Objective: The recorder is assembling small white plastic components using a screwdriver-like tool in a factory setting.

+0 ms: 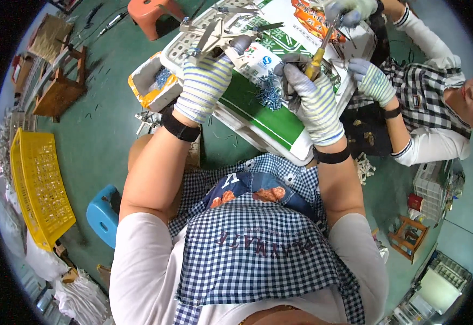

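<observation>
My left hand [207, 81], in a striped glove with grey fingertips, is closed round a pale bracket-like part with metal blades [207, 37] above the table. In my right hand [315, 100], gloved the same way, is a screwdriver with a yellow handle [316, 60]; its shaft slants up and away to the right. A pile of bluish metal screws [269, 96] lies on the table between my hands. More metal-bladed parts [239, 11] sit beyond my left hand. The tips of my left fingers are partly hidden by the part.
The white table [247, 135] carries green-and-white cardboard and an orange printed sheet [312, 21]. A co-worker's gloved hands [374, 82] work at its right side. A foam box [144, 89] of screws stands left, near a blue stool [104, 216], a red stool [152, 16] and a yellow crate [41, 189].
</observation>
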Available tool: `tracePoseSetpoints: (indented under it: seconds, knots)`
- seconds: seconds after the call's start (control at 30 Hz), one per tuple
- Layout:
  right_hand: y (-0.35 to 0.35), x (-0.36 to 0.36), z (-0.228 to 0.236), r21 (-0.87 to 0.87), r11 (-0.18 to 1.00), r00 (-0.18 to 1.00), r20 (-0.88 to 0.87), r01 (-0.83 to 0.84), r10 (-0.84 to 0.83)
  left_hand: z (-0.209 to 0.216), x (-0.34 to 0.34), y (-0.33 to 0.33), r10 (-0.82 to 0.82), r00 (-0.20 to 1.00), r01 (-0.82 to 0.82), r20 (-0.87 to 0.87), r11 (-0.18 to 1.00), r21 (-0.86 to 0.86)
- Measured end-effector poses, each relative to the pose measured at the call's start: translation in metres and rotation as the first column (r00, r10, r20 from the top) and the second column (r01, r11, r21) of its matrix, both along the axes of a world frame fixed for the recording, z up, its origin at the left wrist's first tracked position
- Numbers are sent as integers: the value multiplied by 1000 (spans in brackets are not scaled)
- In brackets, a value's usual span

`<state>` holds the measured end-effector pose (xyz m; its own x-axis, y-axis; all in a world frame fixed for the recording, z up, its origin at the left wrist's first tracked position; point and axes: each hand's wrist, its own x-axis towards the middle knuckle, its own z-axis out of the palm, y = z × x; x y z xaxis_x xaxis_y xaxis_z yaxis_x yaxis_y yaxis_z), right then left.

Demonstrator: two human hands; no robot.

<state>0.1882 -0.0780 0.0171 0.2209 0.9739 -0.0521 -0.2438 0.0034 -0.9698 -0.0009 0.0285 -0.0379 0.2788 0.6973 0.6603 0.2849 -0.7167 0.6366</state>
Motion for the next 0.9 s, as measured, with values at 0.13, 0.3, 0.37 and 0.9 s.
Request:
tracePoseSetpoints:
  seconds: [0.13,0.3,0.37,0.9]
  knots:
    - [-6,-1,1,-18,990,971,-198,-139,132,-62,-14,13,110,969,-30,-223,942,336]
    - [-18,-2,1,-106,974,951,-260,-199,166,-14,0,-1,176,215,976,961,-11,-217]
    - [-18,-4,0,-110,970,944,-277,-215,178,-16,1,-2,102,220,975,970,13,-222]
    - [-18,0,1,-100,948,923,-280,-301,264,-27,4,-5,-78,986,44,-150,975,-219]
